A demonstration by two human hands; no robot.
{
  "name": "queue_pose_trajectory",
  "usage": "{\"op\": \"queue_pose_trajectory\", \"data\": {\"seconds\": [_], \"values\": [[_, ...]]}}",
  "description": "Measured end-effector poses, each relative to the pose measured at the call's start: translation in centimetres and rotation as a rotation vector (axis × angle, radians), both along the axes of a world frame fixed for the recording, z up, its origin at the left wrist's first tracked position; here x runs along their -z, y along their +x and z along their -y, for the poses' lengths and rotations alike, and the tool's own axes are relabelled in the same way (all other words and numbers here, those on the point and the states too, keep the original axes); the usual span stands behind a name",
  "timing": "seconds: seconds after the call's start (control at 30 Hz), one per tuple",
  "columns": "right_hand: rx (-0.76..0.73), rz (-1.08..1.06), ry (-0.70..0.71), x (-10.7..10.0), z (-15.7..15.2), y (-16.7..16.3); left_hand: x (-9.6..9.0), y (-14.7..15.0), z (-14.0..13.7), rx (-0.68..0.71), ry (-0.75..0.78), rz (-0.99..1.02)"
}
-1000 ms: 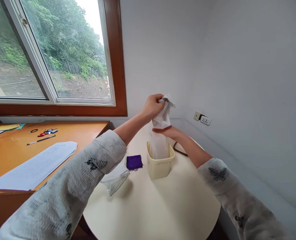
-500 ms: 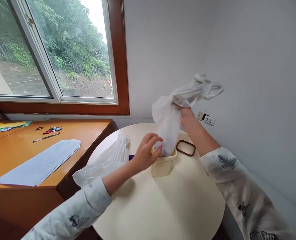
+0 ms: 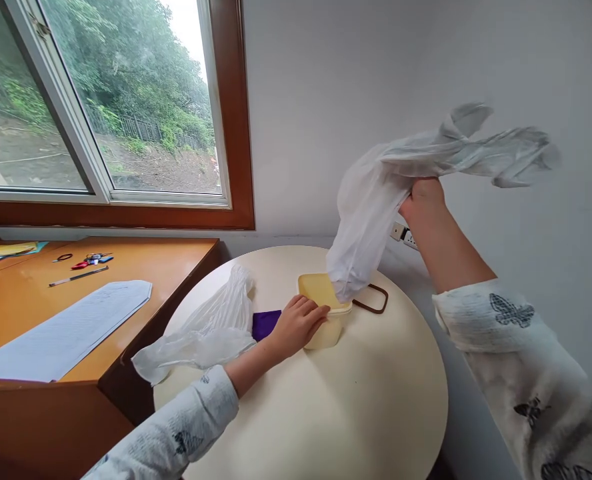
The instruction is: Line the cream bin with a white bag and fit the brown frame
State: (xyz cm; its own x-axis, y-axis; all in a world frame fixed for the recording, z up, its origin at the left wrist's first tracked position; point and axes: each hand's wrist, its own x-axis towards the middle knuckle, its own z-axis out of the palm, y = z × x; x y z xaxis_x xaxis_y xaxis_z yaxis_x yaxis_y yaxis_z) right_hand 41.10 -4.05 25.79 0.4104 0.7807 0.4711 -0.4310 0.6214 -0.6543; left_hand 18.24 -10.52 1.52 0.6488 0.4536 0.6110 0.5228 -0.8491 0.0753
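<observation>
My right hand (image 3: 423,197) is raised and closed around a white plastic bag (image 3: 363,220). The bag's handles flop over to the right above the hand, and its bottom hangs just over the right side of a small cream plastic bin (image 3: 323,333). At the bin's near left rim, my left hand (image 3: 301,323) grips the edge with its fingers over it. Inside, the part of the bin that shows is bare yellowish plastic. A brown rounded frame (image 3: 376,309) lies right of the bin, partly behind the bag.
A second white plastic bag (image 3: 211,327) lies crumpled on the left of the round table (image 3: 376,413), beside a purple item (image 3: 266,325). On the wooden desk (image 3: 176,257) are papers (image 3: 71,327), a pen (image 3: 79,277) and keys (image 3: 93,260). Walls stand behind and to the right.
My right hand has lifted the bag up and to the right, out of the bin. My left hand has come down onto the bin's rim.
</observation>
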Motion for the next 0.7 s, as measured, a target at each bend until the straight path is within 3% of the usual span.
{"op": "queue_pose_trajectory", "data": {"seconds": [0.27, 0.5, 0.63, 0.7], "values": [[0.030, 0.083, 0.037, 0.8, 0.7, 2.5, 0.1, 0.0, -4.6, -0.095, -0.042, 0.013], [0.095, -0.006, -0.072, 2.1, 0.9, 1.6, -1.0, -0.4, -9.0, -0.157, -0.115, 0.085], [-0.008, 0.136, -0.114, 4.5, 1.3, 0.5, -2.6, -0.4, -9.1, -0.177, -0.163, 0.175], [-0.058, 0.262, -0.131, 5.8, 1.8, -0.2, -3.5, -0.1, -8.1, -0.133, -0.287, 0.233]]}}
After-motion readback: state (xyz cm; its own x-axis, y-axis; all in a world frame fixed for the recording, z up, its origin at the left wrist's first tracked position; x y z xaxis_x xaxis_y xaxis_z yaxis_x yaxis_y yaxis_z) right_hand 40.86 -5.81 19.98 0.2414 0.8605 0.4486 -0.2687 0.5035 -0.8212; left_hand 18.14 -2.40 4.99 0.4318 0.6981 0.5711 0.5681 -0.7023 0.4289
